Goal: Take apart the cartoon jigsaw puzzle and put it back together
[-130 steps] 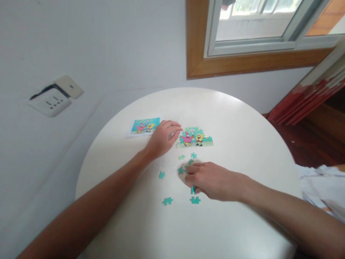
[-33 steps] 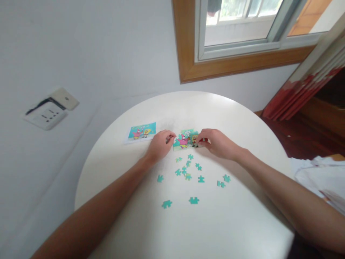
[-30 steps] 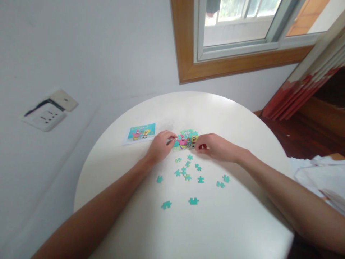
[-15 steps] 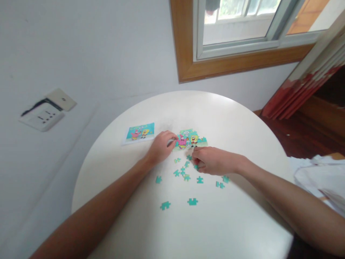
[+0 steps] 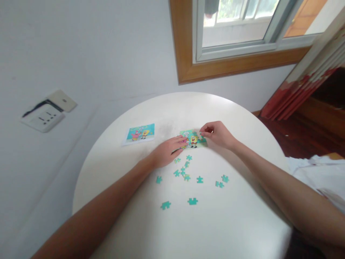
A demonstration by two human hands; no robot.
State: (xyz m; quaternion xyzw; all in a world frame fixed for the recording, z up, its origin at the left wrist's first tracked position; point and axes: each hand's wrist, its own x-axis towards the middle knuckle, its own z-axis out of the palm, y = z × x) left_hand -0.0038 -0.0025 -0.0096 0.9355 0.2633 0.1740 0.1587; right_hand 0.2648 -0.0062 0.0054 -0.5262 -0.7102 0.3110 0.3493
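Note:
A partly joined jigsaw puzzle (image 5: 193, 140) with cartoon figures lies on the round white table (image 5: 140, 223). My left hand (image 5: 169, 149) rests flat over its left part, fingers stretched out, covering much of the pink figure. At the puzzle's upper right edge, my right hand (image 5: 215, 132) pinches a small jigsaw piece (image 5: 201, 133), mostly hidden by the fingertips. Several loose teal pieces lie nearer to me, among them one piece (image 5: 199, 179) in the middle and another piece (image 5: 192, 201) closer to the front.
Left of the puzzle lies a picture card (image 5: 140, 133) with the same cartoon scene. Beyond the table are a wall with a socket (image 5: 44, 117) and a wood-framed window (image 5: 185, 68). A red and white curtain (image 5: 285, 93) hangs at the right.
My left hand has slid right onto the puzzle and flattened. My right hand has moved from the loose pieces up to the puzzle's upper right edge, a piece in its fingertips.

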